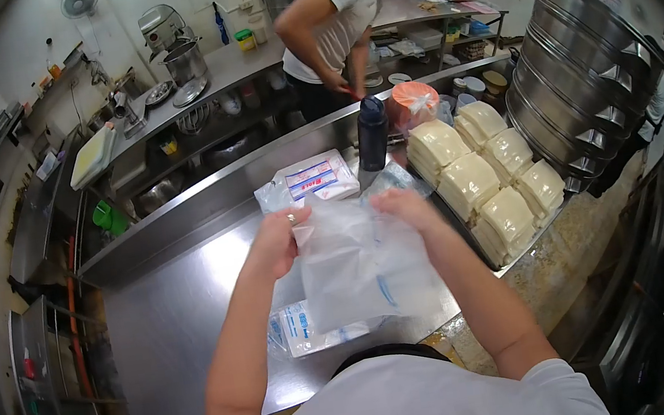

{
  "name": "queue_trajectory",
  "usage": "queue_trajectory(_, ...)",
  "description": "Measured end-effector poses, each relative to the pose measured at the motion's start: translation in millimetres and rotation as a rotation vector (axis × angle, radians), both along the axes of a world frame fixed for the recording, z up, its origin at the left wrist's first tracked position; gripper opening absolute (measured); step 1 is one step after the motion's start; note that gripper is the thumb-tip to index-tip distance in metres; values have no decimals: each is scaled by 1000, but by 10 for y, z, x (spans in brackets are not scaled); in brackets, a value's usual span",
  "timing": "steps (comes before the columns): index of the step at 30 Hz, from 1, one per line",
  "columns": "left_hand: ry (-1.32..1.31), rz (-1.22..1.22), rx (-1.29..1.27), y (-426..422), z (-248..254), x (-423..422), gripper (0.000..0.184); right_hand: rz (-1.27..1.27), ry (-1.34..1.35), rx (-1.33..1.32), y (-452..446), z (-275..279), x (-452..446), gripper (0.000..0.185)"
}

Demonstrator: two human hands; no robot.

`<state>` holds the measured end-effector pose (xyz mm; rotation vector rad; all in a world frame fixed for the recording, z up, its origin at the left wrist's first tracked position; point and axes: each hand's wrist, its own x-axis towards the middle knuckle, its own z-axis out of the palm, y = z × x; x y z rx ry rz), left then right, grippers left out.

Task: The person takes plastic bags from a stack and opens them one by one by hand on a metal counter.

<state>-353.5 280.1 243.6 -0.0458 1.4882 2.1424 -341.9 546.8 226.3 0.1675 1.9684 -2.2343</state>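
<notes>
A translucent plastic bag [366, 266] with blue print hangs spread over the steel table, its upper edge between my hands. My left hand [275, 239] is closed on its upper left corner. My right hand [407, 209], slightly blurred, grips the upper right side. Partly beneath the bag lies a white pack with blue lettering [308, 330]. Beyond my hands sits another white pack with a red and blue label [313, 179]. To the right, a metal tray [488, 260] bears several plastic-wrapped stacks of pale, flat squares [471, 181].
A dark bottle [373, 135] stands behind the packs, near an orange bag [414, 102]. Tall stacked steel steamers [577, 79] rise at the right. A raised metal edge [178, 197] borders the steel table [172, 340]. Across it, a co-worker [340, 24] bends over.
</notes>
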Motion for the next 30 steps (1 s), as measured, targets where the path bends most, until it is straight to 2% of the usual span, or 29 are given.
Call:
queue_trajectory(1, -70, 40, -140, 39, -191, -150, 23, -11, -12, 59, -21, -337, -116, 26)
queue_trajectory(2, -69, 60, -86, 29, -611, -205, 32, -21, -26, 117, -54, -757, -211, 27)
queue_trajectory(3, -82, 93, -84, 51, -716, -195, 36, -33, -40, 174, -80, -1048, -317, 28)
queue_trajectory(5, -122, 155, -84, 100, -854, -162, 44, -73, -17, 102, -144, -1368, -474, 28)
queue_trajectory(6, -77, 94, -277, 30, -847, -176, 48, -73, -18, 97, -169, -1390, -413, 28)
queue_trajectory(9, -33, 150, -462, -2, -910, -222, 47, -42, 9, 137, -197, -1242, -336, 26)
queue_trajectory(12, -114, 122, -324, 8, -844, -88, 46, 8, -21, 52, -220, -1433, -404, 20)
queue_trajectory(15, -64, 173, 26, -65, -1186, -22, 35, 102, -236, -736, -80, -1552, -277, 11)
queue_trajectory(17, -44, 171, -130, -13, -1532, -159, 34, -118, 99, -330, -176, -2287, -213, 13)
queue_trajectory(18, -35, 170, -209, 28, -1617, -169, 33, -159, 167, -227, -199, -2359, -186, 16)
queue_trajectory(19, -45, 217, -236, 97, -1443, -95, 31, -205, 229, -121, -247, -2316, -130, 19)
queue_trajectory(21, -76, 312, -295, 168, -1155, 111, 29, -162, 149, -118, -246, -2120, 12, 25)
queue_trajectory(24, 110, 380, -217, 85, -1519, 6, 21, 206, 140, 418, 3, -1464, 25, 32)
queue_trajectory(27, 201, 635, -24, 155, -1412, 114, 11, 366, 286, 324, 167, -1089, 197, 43)
queue_trajectory(30, 404, 470, -316, 143, -1502, 270, 8, 374, -96, 451, -211, -381, 526, 54)
